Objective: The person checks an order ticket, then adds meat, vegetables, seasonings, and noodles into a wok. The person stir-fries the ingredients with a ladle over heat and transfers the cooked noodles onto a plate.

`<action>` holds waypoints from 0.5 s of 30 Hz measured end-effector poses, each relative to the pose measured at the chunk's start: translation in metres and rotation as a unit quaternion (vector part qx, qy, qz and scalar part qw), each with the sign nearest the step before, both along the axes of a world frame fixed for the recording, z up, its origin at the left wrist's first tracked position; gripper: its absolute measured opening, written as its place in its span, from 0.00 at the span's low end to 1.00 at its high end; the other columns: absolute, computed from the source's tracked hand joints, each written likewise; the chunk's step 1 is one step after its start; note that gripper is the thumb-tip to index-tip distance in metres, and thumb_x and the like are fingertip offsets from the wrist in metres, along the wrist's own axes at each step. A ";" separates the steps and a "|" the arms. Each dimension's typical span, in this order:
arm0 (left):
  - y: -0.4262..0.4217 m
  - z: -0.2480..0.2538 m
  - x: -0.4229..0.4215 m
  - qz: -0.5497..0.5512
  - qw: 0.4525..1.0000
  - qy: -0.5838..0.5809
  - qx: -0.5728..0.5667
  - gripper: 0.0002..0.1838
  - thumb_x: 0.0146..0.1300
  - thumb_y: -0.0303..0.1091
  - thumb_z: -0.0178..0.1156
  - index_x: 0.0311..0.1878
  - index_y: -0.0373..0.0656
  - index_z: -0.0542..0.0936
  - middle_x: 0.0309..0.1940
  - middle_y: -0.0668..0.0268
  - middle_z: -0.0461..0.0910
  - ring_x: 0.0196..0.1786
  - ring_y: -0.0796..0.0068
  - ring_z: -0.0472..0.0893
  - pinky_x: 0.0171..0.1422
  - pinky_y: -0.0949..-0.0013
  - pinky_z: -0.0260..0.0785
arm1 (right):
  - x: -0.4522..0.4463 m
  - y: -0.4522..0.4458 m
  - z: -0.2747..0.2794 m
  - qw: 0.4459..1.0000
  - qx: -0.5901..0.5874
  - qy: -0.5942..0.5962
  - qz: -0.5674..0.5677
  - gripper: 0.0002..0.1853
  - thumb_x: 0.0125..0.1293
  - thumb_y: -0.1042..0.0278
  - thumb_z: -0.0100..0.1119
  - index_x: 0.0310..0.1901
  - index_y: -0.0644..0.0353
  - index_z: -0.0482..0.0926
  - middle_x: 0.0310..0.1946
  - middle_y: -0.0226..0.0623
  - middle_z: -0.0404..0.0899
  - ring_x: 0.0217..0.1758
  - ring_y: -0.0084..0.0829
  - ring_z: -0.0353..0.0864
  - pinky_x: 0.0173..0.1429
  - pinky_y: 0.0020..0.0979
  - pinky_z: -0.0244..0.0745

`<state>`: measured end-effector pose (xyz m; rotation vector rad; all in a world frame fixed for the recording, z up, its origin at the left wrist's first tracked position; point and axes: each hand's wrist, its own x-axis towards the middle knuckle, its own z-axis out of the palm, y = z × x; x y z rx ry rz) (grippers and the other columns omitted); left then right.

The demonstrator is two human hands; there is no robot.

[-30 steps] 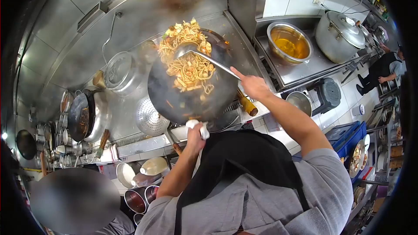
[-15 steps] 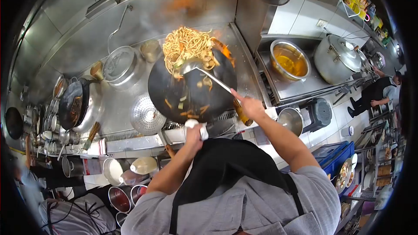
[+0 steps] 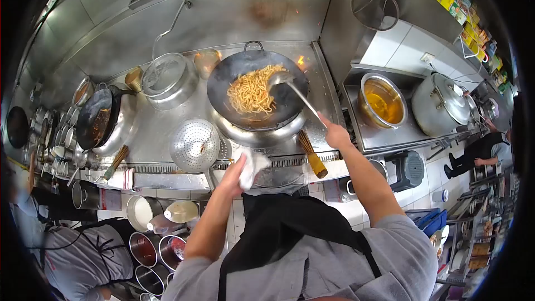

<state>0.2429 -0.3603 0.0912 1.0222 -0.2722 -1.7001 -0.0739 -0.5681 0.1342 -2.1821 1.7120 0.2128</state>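
Observation:
My right hand (image 3: 337,135) is closed around the long handle of a metal ladle (image 3: 304,100), whose bowl rests at the right side of a heap of noodles. The fried noodles (image 3: 252,93) lie in a dark wok (image 3: 222,75), which sits on a round metal burner ring (image 3: 262,136). In front of the stove, my left hand (image 3: 233,177) grips a folded white cloth (image 3: 253,168), apart from the wok. Just left of the wok lies a perforated strainer (image 3: 189,147).
Small flames (image 3: 301,61) show behind the wok. A bamboo brush (image 3: 313,159) lies at the stove's front edge. To the right stand a bowl of oil (image 3: 380,92) and a large lidded pot (image 3: 437,110). A co-worker (image 3: 83,253) is at lower left, another person (image 3: 487,153) at far right.
The wok has come down level onto its burner, and the tossed noodles have dropped into it. My left hand has let go of the wok's edge and drawn back with the cloth.

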 end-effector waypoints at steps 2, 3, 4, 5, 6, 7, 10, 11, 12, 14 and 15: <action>0.053 0.050 0.028 -0.014 0.993 -0.113 0.025 0.30 0.70 0.55 0.56 0.61 0.36 0.72 0.46 0.57 0.82 0.43 0.63 0.84 0.42 0.64 0.79 | 0.002 -0.029 -0.041 0.983 -0.064 -0.171 0.020 0.48 0.62 0.77 0.48 0.77 0.26 0.38 0.50 0.60 0.79 0.54 0.55 0.80 0.58 0.49 0.73; 0.072 0.072 0.043 -0.029 0.984 -0.175 0.034 0.33 0.69 0.55 0.57 0.63 0.36 0.70 0.49 0.56 0.82 0.45 0.62 0.83 0.45 0.63 0.79 | 0.025 -0.034 -0.033 0.983 -0.043 -0.173 -0.033 0.47 0.63 0.75 0.48 0.77 0.29 0.37 0.50 0.63 0.79 0.53 0.57 0.80 0.59 0.48 0.73; 0.079 0.082 0.053 -0.013 0.980 -0.197 -0.001 0.30 0.68 0.52 0.59 0.60 0.36 0.72 0.45 0.58 0.82 0.42 0.67 0.82 0.43 0.65 0.77 | 0.060 -0.032 -0.021 0.980 -0.024 -0.174 -0.090 0.45 0.65 0.73 0.48 0.78 0.33 0.36 0.49 0.65 0.78 0.52 0.59 0.80 0.59 0.47 0.73; 0.081 0.090 0.061 0.002 0.975 -0.218 -0.039 0.27 0.67 0.50 0.61 0.57 0.37 0.74 0.41 0.60 0.82 0.38 0.71 0.81 0.40 0.68 0.75 | 0.082 -0.033 -0.024 0.974 -0.013 -0.204 -0.097 0.44 0.65 0.71 0.48 0.78 0.39 0.36 0.49 0.67 0.77 0.53 0.58 0.80 0.59 0.47 0.73; 0.080 0.100 0.071 -0.038 0.969 -0.238 -0.053 0.27 0.66 0.51 0.63 0.56 0.37 0.74 0.40 0.62 0.81 0.38 0.73 0.81 0.40 0.68 0.74 | 0.102 -0.035 -0.037 0.968 -0.011 -0.231 -0.093 0.44 0.65 0.72 0.48 0.78 0.43 0.36 0.49 0.67 0.78 0.52 0.59 0.80 0.58 0.47 0.73; 0.077 0.108 0.080 -0.077 0.961 -0.259 -0.067 0.28 0.64 0.51 0.65 0.55 0.37 0.74 0.39 0.63 0.81 0.38 0.74 0.80 0.40 0.69 0.73 | 0.124 -0.016 -0.002 0.966 0.062 -0.225 -0.114 0.43 0.66 0.73 0.48 0.78 0.45 0.37 0.49 0.64 0.79 0.49 0.55 0.82 0.54 0.44 0.76; 0.072 0.117 0.083 -0.121 0.940 -0.310 -0.075 0.28 0.62 0.53 0.66 0.53 0.38 0.75 0.37 0.67 0.79 0.37 0.76 0.78 0.39 0.70 0.72 | 0.125 -0.005 -0.007 0.938 0.108 -0.328 -0.046 0.42 0.67 0.74 0.48 0.79 0.45 0.40 0.46 0.58 0.81 0.34 0.46 0.82 0.40 0.41 0.79; 0.070 0.116 0.084 -0.141 0.929 -0.336 -0.073 0.28 0.62 0.53 0.66 0.53 0.38 0.75 0.37 0.67 0.79 0.38 0.76 0.78 0.39 0.70 0.71 | 0.105 -0.002 0.006 0.921 0.146 -0.359 -0.030 0.41 0.68 0.74 0.48 0.79 0.45 0.41 0.43 0.54 0.81 0.28 0.40 0.78 0.33 0.39 0.76; 0.071 0.109 0.085 -0.136 0.935 -0.315 -0.089 0.26 0.61 0.49 0.68 0.53 0.38 0.74 0.35 0.69 0.78 0.37 0.77 0.77 0.40 0.71 0.71 | 0.094 -0.002 0.021 0.904 0.184 -0.386 -0.014 0.40 0.69 0.74 0.48 0.79 0.45 0.42 0.40 0.51 0.81 0.22 0.34 0.75 0.26 0.37 0.74; 0.073 0.087 0.078 -0.076 0.955 -0.269 -0.096 0.27 0.60 0.46 0.69 0.54 0.38 0.73 0.36 0.69 0.78 0.37 0.77 0.77 0.40 0.71 0.70 | 0.094 0.001 0.041 0.908 0.147 -0.391 -0.043 0.41 0.69 0.75 0.48 0.79 0.45 0.42 0.37 0.49 0.79 0.19 0.32 0.72 0.24 0.36 0.72; 0.075 0.073 0.074 -0.026 0.969 -0.225 -0.102 0.28 0.58 0.44 0.71 0.55 0.38 0.72 0.37 0.69 0.77 0.37 0.77 0.76 0.40 0.71 0.70 | 0.093 0.003 0.042 0.907 0.108 -0.399 -0.081 0.41 0.69 0.76 0.48 0.79 0.45 0.42 0.35 0.47 0.78 0.17 0.30 0.70 0.21 0.35 0.69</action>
